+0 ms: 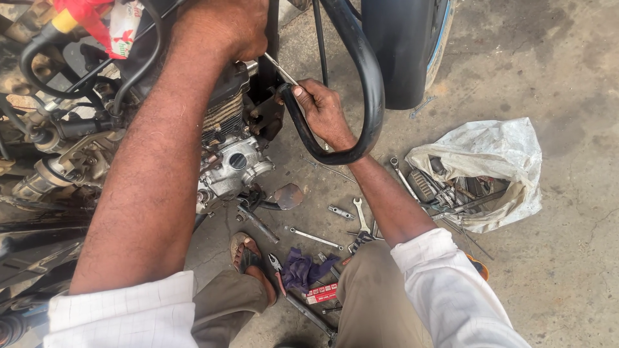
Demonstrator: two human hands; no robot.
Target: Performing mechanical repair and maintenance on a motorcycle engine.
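Observation:
A motorcycle engine (235, 161) with cooling fins sits at centre left, its frame and hoses around it. My left hand (225, 26) is up at the top of the engine, closed on a slim metal tool (278, 67) that angles down to the right. My right hand (322, 109) grips the black curved crash-guard bar (371, 84) where it meets the engine mount. Both forearms are bare, with white sleeves rolled up.
Loose spanners (361, 216), pliers and a purple rag (303, 269) lie on the concrete floor by my sandalled foot (248, 258). A white sack (496, 167) full of tools lies open at right. The black front wheel guard (400, 45) stands at top centre.

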